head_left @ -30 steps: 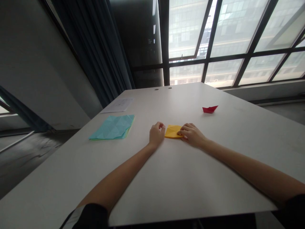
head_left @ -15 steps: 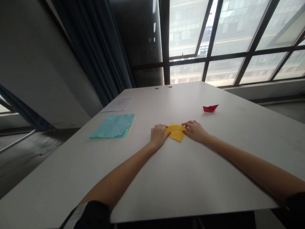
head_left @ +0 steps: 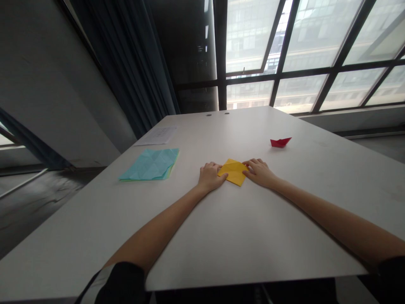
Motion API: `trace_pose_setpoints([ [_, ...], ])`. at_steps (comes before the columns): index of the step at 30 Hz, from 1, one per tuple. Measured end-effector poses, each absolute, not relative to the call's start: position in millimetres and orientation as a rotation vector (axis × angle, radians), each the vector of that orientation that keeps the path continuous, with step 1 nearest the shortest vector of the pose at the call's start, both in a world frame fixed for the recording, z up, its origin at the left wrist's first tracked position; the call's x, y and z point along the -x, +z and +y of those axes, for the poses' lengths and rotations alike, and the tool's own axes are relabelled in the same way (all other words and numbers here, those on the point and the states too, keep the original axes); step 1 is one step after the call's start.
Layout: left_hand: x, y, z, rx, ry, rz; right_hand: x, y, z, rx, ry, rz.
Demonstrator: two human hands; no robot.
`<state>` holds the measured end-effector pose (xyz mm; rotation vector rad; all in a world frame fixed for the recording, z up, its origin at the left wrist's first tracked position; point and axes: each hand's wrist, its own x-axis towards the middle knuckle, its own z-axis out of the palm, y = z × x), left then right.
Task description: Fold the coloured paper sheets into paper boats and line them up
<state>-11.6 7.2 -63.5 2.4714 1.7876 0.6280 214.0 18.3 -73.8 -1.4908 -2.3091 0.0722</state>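
A folded piece of yellow paper (head_left: 234, 172) lies between my two hands, just above or on the white table (head_left: 253, 240). My left hand (head_left: 211, 176) pinches its left corner, thumb on the near side. On the opposite corner, my right hand (head_left: 257, 172) grips the paper between thumb and fingers. A crease runs across the paper's middle, and its far part looks raised. Beyond my right hand sits a red paper boat (head_left: 280, 142).
To the left lies a stack of creased light-blue paper sheets (head_left: 152, 164), with a green-yellow edge showing beneath. Behind it is a white printed sheet (head_left: 156, 136). Dark curtains (head_left: 126, 63) and large windows (head_left: 303, 55) stand past the table's far edge.
The far part of the yellow paper stands a little higher and shows more surface. Both hands keep their hold at the corners. The view has shifted slightly.
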Motion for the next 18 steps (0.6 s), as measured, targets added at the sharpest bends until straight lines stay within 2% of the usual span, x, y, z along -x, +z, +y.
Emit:
trace_pose_setpoints([
  [9, 11.7, -58.9, 4.1, -2.521, 0.688, 1.755, -215.3, -77.3, 20.6, 1.255, 0.062, -2.274],
  [18, 12.6, -61.7, 3.4, -2.758, 0.644, 1.460, -214.3, -75.7, 18.6, 1.162, 0.085, -2.345],
])
